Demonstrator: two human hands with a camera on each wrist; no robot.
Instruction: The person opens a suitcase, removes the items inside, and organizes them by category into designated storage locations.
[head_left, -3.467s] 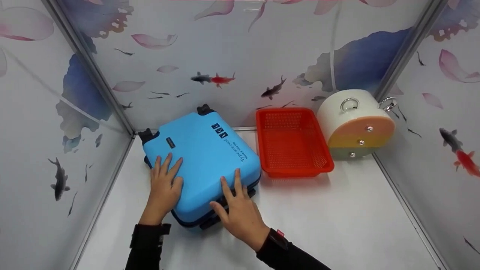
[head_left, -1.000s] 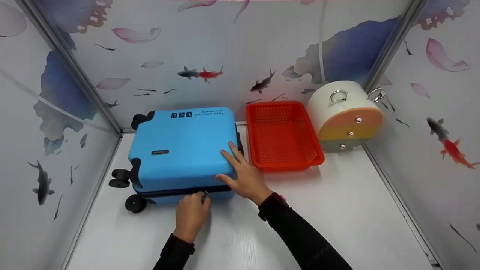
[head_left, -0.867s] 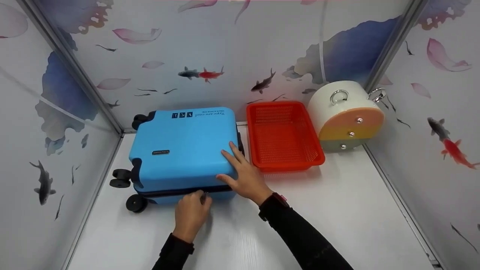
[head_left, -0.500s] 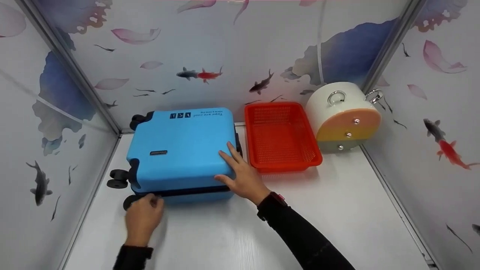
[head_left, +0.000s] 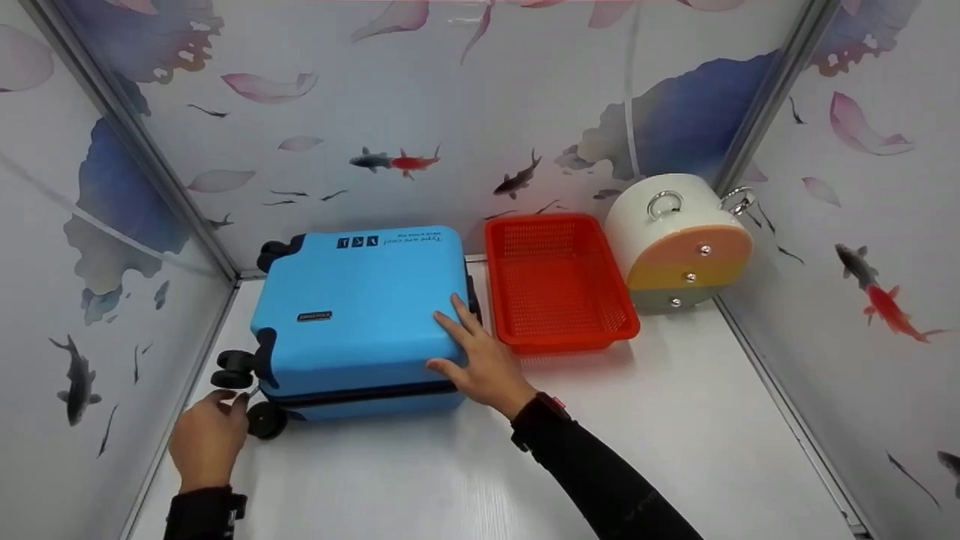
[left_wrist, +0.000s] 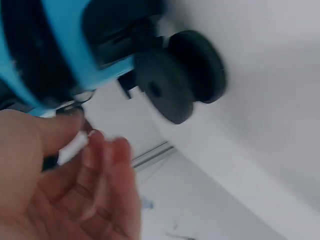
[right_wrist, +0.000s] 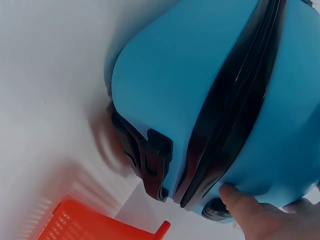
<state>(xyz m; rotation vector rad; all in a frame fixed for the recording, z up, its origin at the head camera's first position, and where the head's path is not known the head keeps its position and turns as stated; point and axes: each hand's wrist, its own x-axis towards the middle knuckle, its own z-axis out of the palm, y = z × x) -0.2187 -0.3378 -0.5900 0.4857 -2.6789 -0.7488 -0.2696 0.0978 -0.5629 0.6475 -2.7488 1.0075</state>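
Note:
A light blue suitcase (head_left: pixel 367 300) lies flat on the white table, its black wheels pointing left. Between the wheels at the near left corner, my left hand (head_left: pixel 208 439) pinches a metal zipper pull (head_left: pixel 253 391) with thumb and fingers. In the left wrist view, the pull's ring shows at the suitcase's edge beside a black double wheel (left_wrist: pixel 170 80). My right hand (head_left: pixel 487 367) rests with spread fingers on the suitcase's near right corner. The right wrist view shows the black zipper band (right_wrist: pixel 232 100) along the side, with the teeth closed there.
A red plastic basket (head_left: pixel 630 330) stands just right of the suitcase. Beside it, in the back right corner, is a white rounded box (head_left: pixel 675 199) with coloured drawers and ring handles. Printed walls enclose the table (head_left: pixel 600 450) at back and sides.
The suitcase has been turned so its wheels face left. My left hand then slid leftward along the front zipper and round the corner to the wheeled end. My right hand stayed on the near right corner.

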